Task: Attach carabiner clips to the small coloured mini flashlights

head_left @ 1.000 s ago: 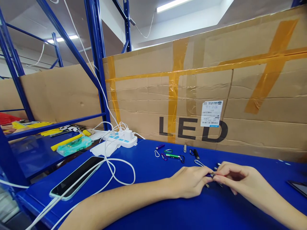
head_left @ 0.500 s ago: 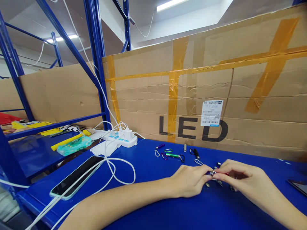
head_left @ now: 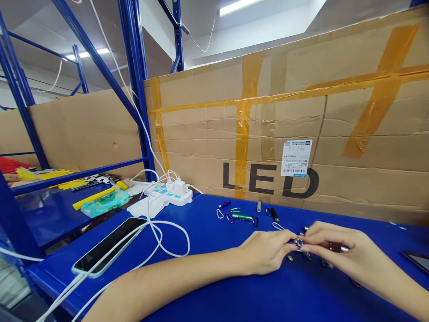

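Observation:
Over the blue tabletop [head_left: 214, 295] both my hands meet at fingertip height. My left hand [head_left: 264, 252] is closed on a small purple tube [head_left: 292, 241], mostly hidden by the fingers. At the tube's end shows a silver ring [head_left: 299, 242], pinched between the thumb and fingertips of my right hand [head_left: 348, 246]. Small metal pieces lie under and behind the hands, partly covered. Beyond my left hand are a green tube [head_left: 241, 217], a purple tube [head_left: 224, 204], a black tube [head_left: 274, 214], a silver cylinder [head_left: 258, 206] and several carabiners, among them a green one [head_left: 235, 209].
To the left lie a phone [head_left: 109, 246], looped white cables [head_left: 186, 237] and a white power strip [head_left: 177, 195]. A large cardboard panel [head_left: 201, 134] stands along the back. A dark device [head_left: 415, 261] sits at the right edge. Blue rack posts [head_left: 132, 67] rise at left.
The silver ring now shows more plainly between my fingertips, with purple beside it. My right hand's fingers have shifted slightly; my left hand is almost unmoved.

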Available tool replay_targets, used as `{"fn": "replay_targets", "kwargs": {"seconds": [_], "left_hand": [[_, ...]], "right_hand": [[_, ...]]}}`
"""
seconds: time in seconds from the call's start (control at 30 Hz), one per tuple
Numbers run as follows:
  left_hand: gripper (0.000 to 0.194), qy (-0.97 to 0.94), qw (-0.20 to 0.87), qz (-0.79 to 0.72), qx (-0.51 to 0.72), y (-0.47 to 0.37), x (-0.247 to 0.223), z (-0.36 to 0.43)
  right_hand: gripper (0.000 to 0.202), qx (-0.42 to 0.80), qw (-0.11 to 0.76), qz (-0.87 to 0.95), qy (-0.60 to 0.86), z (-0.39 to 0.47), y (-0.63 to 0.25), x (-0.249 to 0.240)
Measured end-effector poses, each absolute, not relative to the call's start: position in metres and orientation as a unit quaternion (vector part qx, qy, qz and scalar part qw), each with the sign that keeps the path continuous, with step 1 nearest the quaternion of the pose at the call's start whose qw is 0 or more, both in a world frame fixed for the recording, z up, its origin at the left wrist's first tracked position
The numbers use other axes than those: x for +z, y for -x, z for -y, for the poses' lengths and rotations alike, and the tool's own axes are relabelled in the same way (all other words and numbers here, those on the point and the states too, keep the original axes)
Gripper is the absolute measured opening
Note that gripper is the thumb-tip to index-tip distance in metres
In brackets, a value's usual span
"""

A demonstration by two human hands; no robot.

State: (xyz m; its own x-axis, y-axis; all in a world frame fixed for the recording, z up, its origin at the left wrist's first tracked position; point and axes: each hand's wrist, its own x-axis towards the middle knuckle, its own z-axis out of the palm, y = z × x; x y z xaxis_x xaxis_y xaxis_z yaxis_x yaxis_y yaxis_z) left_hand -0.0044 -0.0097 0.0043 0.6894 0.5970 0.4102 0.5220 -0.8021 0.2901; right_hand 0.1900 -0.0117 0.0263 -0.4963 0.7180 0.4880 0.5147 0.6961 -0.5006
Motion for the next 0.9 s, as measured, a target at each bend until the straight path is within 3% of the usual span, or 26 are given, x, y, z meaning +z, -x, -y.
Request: {"fn": "replay_targets", "kwargs": {"seconds": [0.53,0.9], "left_hand": [[0.019,-0.927,0.067,-0.246,0.277,0.003,-0.002,0.005],[0.018,-0.932,-0.005,-0.221,0.286,0.005,-0.007,0.003]], "right_hand": [[0.036,0.171,0.344,0.816,0.431,0.014,-0.188,0.030],[0.021,0.180,0.338,0.807,0.450,0.013,-0.186,0.018]]}}
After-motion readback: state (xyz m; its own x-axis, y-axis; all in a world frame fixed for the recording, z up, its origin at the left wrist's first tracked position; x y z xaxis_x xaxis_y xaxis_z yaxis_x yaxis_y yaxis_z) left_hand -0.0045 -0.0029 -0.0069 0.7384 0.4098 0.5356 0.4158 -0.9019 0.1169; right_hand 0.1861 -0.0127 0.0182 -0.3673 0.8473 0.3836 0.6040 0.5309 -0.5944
